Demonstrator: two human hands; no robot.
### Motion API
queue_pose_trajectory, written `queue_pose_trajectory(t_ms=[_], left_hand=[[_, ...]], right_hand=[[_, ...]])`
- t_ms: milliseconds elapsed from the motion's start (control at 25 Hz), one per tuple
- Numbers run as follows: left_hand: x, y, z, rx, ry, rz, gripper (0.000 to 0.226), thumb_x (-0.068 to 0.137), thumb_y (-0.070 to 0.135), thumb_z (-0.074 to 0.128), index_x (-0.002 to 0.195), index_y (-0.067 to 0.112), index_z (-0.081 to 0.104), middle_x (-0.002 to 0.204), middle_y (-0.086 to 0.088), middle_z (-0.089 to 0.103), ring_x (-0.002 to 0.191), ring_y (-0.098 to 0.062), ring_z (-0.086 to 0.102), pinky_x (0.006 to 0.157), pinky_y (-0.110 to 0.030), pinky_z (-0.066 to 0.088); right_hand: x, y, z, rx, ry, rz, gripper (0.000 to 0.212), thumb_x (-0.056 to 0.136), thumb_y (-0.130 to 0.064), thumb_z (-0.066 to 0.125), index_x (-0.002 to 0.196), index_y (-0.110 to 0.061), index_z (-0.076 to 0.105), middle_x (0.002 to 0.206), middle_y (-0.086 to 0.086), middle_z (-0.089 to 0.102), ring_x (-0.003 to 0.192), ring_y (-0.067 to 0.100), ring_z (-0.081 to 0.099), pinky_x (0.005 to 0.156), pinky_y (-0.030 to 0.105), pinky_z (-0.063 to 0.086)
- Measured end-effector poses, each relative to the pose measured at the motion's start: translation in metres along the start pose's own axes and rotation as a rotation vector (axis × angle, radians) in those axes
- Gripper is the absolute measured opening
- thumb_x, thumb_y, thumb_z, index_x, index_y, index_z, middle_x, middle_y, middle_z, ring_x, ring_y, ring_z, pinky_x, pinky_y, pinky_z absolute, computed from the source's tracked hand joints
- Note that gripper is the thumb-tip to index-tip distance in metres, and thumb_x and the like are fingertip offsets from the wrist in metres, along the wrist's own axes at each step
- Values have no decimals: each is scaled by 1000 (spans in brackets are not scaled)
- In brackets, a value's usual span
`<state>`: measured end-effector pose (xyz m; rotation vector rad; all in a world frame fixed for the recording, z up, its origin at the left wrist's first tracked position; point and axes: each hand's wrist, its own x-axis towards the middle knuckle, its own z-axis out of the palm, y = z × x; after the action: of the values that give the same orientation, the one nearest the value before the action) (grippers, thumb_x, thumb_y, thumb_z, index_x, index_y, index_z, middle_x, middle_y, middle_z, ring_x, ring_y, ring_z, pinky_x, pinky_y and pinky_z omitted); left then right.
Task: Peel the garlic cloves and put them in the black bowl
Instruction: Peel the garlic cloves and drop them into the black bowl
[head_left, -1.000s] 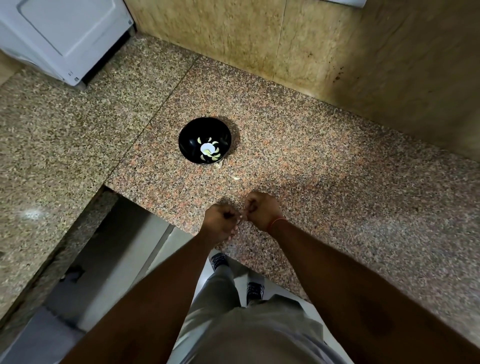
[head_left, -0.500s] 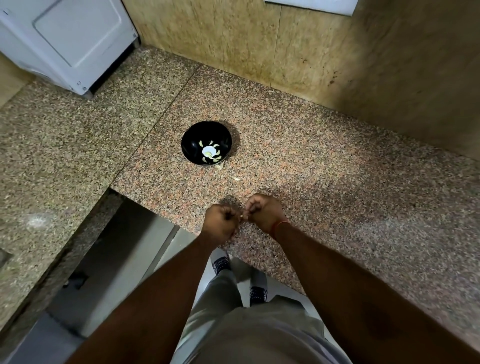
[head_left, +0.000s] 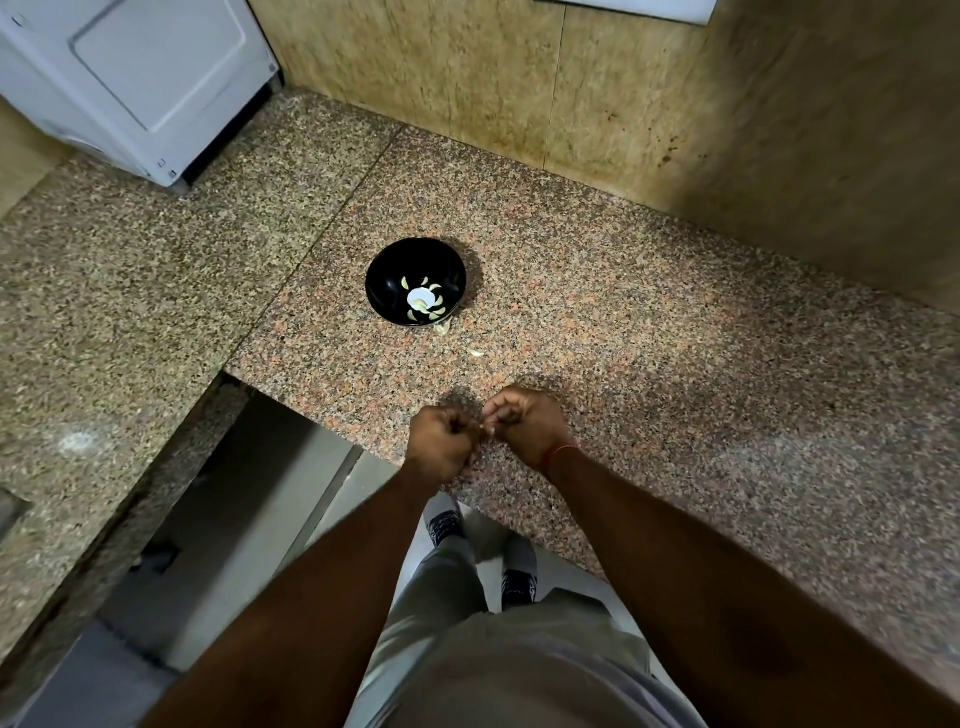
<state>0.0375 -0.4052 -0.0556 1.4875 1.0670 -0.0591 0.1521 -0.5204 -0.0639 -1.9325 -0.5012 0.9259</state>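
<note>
Speckled granite desk (head_left: 649, 322) in an L-shaped corner, tan stone wall (head_left: 675, 93) behind, white appliance (head_left: 140, 78) at far left. Black bowl (head_left: 382, 270) sits mid-desk, upright, well beyond the hands. Inside: several peeled cloves (head_left: 422, 300), pale crescents fanned loosely around a white spot at the bottom, so no common heading; each clove's long axis lies roughly flat along the bowl floor. Two pale scraps on the desk, one (head_left: 443, 327) touching the bowl's near rim, one (head_left: 476, 353) a bit nearer the hands; probably skin, can't confirm. Left hand (head_left: 439, 441) and right hand (head_left: 524, 423) are both curled tight, knuckles up, fingertips meeting over the desk's near edge. A small pale bit (head_left: 483, 427) shows right between them, likely the garlic clove being worked. Grip state: both hands pinched closed around that bit, nearly fully closed. Too small and hidden to read the clove's orientation or how much skin is off. Progress, my read: well into the job, several cloves done and bowled, one in hand mid-peel. No unpeeled stock visible on the desk, so remaining count is unknown. Next: finish stripping, then carry forward to the bowl.
</note>
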Motion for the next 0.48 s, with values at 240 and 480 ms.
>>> queue_pose_trajectory(t_ms=[240,480], left_hand=[[6,3,-5,-108,-41,17,10,95,5,70,88,-3,70,61,-13,64,40,-20,48,38,-28,39],[12,9,-6,-146,-27,-20,10,93,0,69,85,-5,70,56,-10,64,37,-18,48,35,-26,39]], right_hand=[[6,-2,-2,-123,-16,-121,23,81,-4,81,93,-23,81,93,-7,79,85,5,73,84,30,61],[10,-4,3,103,33,-29,18,83,3,76,88,-15,78,85,5,78,84,20,75,83,47,63]])
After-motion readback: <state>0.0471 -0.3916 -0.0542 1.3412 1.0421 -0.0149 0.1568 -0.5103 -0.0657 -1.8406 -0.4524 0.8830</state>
